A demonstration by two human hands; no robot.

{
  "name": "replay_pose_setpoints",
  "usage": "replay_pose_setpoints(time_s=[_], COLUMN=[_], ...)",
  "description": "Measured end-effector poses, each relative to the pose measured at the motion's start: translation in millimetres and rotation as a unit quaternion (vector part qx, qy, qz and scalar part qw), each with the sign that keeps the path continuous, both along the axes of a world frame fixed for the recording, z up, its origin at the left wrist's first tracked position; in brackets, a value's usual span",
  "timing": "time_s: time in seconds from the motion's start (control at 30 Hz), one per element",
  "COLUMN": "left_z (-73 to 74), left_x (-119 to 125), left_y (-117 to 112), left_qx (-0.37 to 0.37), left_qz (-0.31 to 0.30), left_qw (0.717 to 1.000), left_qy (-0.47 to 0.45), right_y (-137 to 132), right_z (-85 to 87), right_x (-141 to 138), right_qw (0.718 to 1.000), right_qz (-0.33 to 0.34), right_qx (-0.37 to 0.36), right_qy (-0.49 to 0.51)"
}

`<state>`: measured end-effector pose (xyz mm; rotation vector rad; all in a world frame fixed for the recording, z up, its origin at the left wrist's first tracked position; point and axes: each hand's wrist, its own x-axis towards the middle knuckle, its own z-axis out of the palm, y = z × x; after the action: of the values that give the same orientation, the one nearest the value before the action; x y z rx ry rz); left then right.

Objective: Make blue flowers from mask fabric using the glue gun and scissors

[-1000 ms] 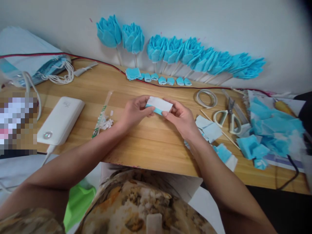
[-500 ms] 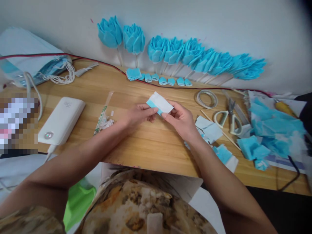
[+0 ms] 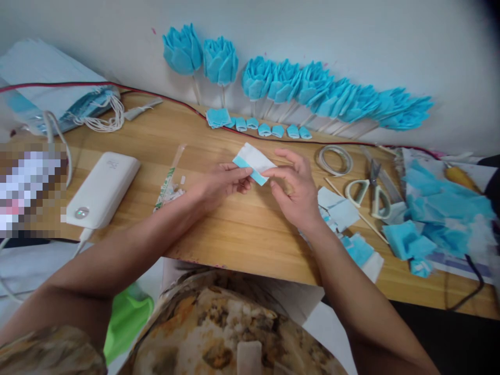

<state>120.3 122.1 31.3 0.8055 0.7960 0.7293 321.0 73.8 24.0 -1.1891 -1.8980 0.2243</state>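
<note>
Over the middle of the table, my left hand (image 3: 228,179) pinches the near left side of a small folded piece of blue and white fabric (image 3: 258,155). White covers most of its upper face, with a blue strip along the near edge. My right hand (image 3: 297,190) is at the right end of the piece. Its index fingertip rests on the fabric, while the thumb and other fingers are spread apart. Beyond the hands lie a small stack of blue fabric squares (image 3: 217,118) and several small rolled blue pieces (image 3: 264,129).
Several blue fabric flowers (image 3: 221,60) on sticks lean against the wall. On the right are a tape roll (image 3: 334,160), scissors (image 3: 374,190), fabric scraps (image 3: 359,249) and a blue fabric heap (image 3: 449,208). A white power bank (image 3: 103,190) and a bundle of face masks (image 3: 47,86) lie left.
My right hand has loosened its pinch on the fabric piece; its fingers have spread and the index finger has moved onto the top. My left hand keeps its hold. The view has shifted slightly.
</note>
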Motion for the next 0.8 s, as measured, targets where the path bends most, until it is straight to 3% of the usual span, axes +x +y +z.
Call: replay_pose_setpoints(time_s=[0.23, 0.4, 0.63, 0.8], left_z=[-0.7, -0.8, -2.5, -3.9], left_x=[1.9, 3.2, 0.9, 1.2], left_y=[-2.0, -2.5, -2.3, -2.9], left_qx=[0.02, 0.045, 0.069, 0.091], left_qz=[-0.009, -0.014, -0.035, -0.043], left_qw=[0.999, 0.997, 0.994, 0.99], left_qy=[0.038, 0.064, 0.074, 0.1], right_y=[1.6, 0.8, 1.2, 0.4], right_z=[-5.7, -5.1, -3.2, -1.7], right_x=[-0.7, -2.0, -7.3, -9.0], right_qw=[0.999, 0.994, 0.957, 0.943], right_qz=[0.032, 0.02, 0.015, -0.019], right_qx=[-0.018, -0.066, -0.182, -0.225], right_qy=[0.006, 0.082, 0.226, 0.247])
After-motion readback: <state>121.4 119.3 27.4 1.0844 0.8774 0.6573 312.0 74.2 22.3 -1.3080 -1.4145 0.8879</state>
